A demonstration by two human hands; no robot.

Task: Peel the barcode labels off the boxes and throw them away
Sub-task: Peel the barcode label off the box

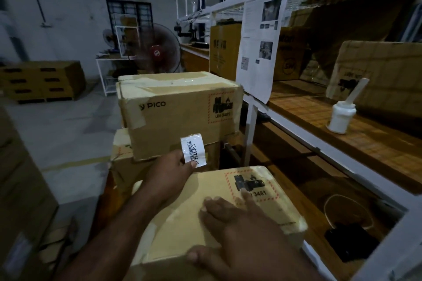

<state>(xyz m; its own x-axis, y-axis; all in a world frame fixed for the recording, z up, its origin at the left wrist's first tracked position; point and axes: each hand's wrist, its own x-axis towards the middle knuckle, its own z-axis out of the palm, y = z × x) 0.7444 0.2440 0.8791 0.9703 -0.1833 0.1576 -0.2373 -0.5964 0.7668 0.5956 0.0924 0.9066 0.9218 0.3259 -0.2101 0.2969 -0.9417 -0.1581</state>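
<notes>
My left hand [170,172] pinches a white barcode label [193,150] by its lower edge and holds it upright in front of the stacked boxes. The label hangs free of any box. My right hand [230,226] rests flat, fingers spread, on top of the near cardboard box [205,189], which bears a red-framed UN 3481 battery mark. Behind it stands a taped PICO box [173,112] on top of another carton [127,166].
A white metal rack with wooden shelves [342,134] runs along the right, holding a white bottle with a stick [341,116], cartons and a taped paper sheet [260,43]. A black device with a cable [349,239] lies on the lower shelf. A fan [157,52] and stacked cartons stand behind.
</notes>
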